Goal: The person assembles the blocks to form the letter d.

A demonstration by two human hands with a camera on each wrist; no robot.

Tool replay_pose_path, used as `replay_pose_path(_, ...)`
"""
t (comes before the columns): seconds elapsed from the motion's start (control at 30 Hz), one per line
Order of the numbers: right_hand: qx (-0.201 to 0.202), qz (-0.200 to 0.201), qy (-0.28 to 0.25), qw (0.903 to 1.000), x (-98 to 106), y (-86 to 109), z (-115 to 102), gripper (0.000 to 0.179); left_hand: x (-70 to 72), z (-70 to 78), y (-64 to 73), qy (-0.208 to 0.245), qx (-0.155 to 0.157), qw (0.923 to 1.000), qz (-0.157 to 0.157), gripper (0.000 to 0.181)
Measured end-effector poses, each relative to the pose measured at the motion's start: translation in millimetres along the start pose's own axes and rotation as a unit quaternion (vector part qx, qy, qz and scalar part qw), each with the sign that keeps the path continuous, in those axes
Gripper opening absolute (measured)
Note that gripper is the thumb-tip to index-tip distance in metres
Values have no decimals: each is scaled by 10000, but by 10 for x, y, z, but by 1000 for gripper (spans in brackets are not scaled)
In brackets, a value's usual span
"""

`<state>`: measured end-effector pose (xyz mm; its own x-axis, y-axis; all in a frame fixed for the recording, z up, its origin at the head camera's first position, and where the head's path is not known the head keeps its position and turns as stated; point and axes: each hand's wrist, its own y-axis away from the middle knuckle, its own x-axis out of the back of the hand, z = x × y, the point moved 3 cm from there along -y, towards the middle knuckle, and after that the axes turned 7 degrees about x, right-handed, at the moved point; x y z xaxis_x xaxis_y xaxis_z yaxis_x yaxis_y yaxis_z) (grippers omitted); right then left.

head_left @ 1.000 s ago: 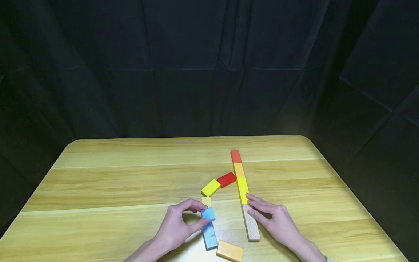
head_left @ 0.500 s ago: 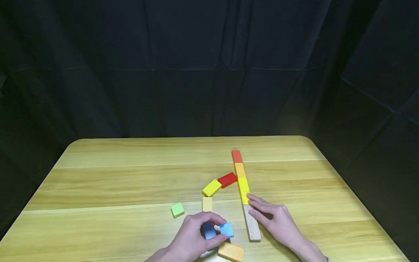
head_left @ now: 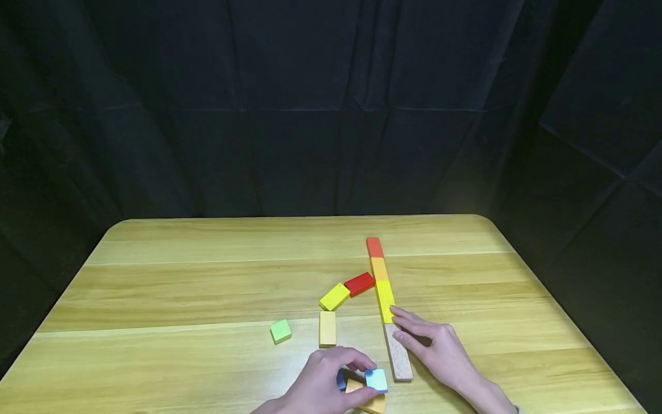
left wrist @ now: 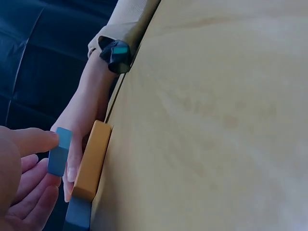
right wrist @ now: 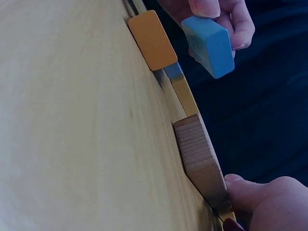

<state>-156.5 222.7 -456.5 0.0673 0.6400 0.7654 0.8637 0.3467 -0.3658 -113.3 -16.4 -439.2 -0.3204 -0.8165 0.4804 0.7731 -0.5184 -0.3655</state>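
My left hand (head_left: 320, 382) pinches a small light-blue wooden block (head_left: 376, 380) between thumb and fingers. The block is held up above an orange block (left wrist: 91, 161) near the table's front. A darker blue block (head_left: 341, 380) adjoins the orange one, mostly hidden behind the left hand. My right hand (head_left: 439, 351) rests beside a straight row of blocks. Its fingertips touch the long yellow block (head_left: 384, 299), and its thumb touches the speckled, unpainted block (right wrist: 199, 151) at the near end. An orange block (head_left: 378, 268) and a red-orange one (head_left: 374, 247) continue the row away from me.
A red block (head_left: 360, 284) meets the row's left side, with a yellow block (head_left: 334, 296) at its other end. Nearer me lies a pale yellow block (head_left: 327, 329). A small green block (head_left: 281, 331) sits apart on the wooden table (head_left: 181, 299). A dark curtain (head_left: 310, 115) hangs behind.
My left hand has carried the light-blue block right and towards me, from over the darker blue block to over the orange one. This has uncovered the green block. The right hand stays put.
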Motion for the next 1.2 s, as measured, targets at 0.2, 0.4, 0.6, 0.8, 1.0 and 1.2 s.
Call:
replay_pose_path(0.2,-1,-20,-100,9999,-2,7,0,33,-81,46,-35,98,-61,9996,-252,23)
replay_pose_path(0.4,57,6,-107,9999,1,4,-6,32,-160,69,-75,-183,-23,9988,-454,21)
replay_pose_path(0.6,68,7,-3,10000,6,2,-9,32,-235,91,-120,-551,-76,9969,-560,20)
replay_pose_path(0.8,32,-14,-36,10000,6,4,-6,32,-292,100,-135,-928,-181,9928,-732,20)
replay_pose_path(1.0,48,8,-119,9999,12,5,-11,32,-309,76,-119,-1131,-371,9895,-820,23)
replay_pose_path(1.2,33,-8,-104,9999,9,4,-12,33,-319,50,-102,-1159,-430,9881,-915,24)
